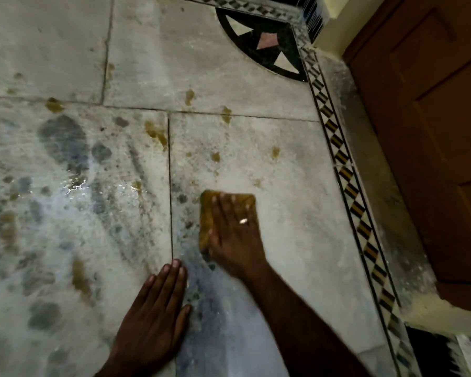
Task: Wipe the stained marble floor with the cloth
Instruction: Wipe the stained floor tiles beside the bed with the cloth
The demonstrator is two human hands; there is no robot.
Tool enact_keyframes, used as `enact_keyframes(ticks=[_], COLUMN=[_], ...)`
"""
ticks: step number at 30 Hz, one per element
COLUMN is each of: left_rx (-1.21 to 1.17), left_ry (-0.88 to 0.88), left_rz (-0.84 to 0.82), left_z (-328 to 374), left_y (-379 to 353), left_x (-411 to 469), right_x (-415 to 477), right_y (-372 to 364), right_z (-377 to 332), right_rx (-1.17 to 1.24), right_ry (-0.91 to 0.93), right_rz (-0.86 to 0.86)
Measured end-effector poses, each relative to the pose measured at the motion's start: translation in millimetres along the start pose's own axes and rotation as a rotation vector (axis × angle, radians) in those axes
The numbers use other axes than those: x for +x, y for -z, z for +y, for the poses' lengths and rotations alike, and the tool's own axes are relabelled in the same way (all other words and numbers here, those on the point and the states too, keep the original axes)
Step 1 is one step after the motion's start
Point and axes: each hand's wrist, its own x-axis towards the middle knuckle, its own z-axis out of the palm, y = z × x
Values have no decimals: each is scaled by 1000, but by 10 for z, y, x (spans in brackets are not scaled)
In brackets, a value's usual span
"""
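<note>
A folded brown-yellow cloth [206, 216] lies flat on the pale marble floor [269, 164], just right of a dark tile joint. My right hand [235, 232], a ring on one finger, presses down on the cloth with fingers spread over it. My left hand [158, 308] rests palm-down on the floor nearer to me, fingers together, holding nothing. Brown stains [155, 133] dot the slabs beyond the cloth, and grey wet patches [63, 137] spread over the left slab.
A black-and-yellow patterned border strip [346, 175] runs along the right side. Beyond it stands a brown wooden door [424, 131]. A black inlaid quarter-circle motif [267, 42] fills the far corner. A shiny wet spot [75, 185] glints on the left.
</note>
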Motion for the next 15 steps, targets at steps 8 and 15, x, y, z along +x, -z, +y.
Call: enact_keyframes(ticks=[8,15], left_rx=[-23,-22], left_ry=[2,9], left_rz=[-2,-3], left_z=[-11,-10], left_y=[6,4], left_x=[18,26], right_x=[-219,-1248], right_y=[59,-84], right_z=[782,-122], right_rx=[-88,-118], right_ry=[-495,-427], right_rz=[-14,-10])
